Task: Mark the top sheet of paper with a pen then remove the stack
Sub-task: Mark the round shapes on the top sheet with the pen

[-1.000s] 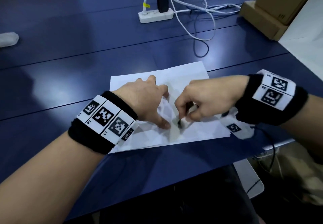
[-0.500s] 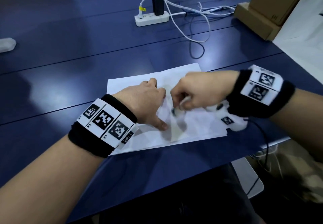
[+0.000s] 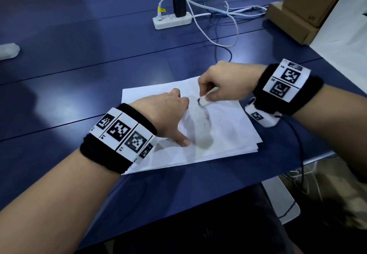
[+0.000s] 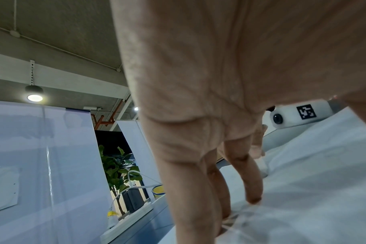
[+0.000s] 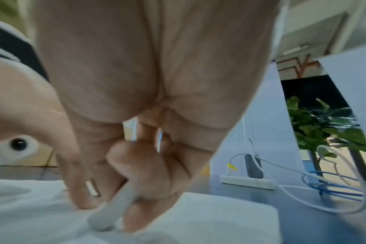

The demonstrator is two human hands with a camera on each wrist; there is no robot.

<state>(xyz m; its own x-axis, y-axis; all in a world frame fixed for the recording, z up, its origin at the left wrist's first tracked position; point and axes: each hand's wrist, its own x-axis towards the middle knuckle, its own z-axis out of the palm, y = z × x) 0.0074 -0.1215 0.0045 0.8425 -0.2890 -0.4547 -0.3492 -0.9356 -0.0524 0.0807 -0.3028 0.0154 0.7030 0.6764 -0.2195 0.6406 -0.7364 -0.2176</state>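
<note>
A thin stack of white paper [image 3: 222, 134] lies on the blue table [image 3: 79, 71] near its front edge. My left hand [image 3: 174, 114] rests on the stack's left half with straight fingers, thumb tip [image 3: 184, 141] pressing the top sheet; in the left wrist view the fingers [image 4: 249, 178] reach down onto the paper [image 4: 313, 181]. My right hand [image 3: 208, 93] hovers over the sheet's far part and pinches a white pen [image 3: 203, 101], tip toward the paper. The right wrist view shows the pen [image 5: 113, 208] between thumb and fingers, just above the paper [image 5: 209, 219]. A small faint circle [image 3: 207, 125] shows on the top sheet.
A white power strip [image 3: 171, 21] with a black adapter sits at the far middle, white and blue cables [image 3: 220, 35] trailing right of it. Cardboard boxes [image 3: 309, 7] stand at the far right. A pale object [image 3: 8, 51] lies at the far left edge.
My right hand has moved with the pen from the sheet's middle toward its far edge. The left hand has stayed on the paper.
</note>
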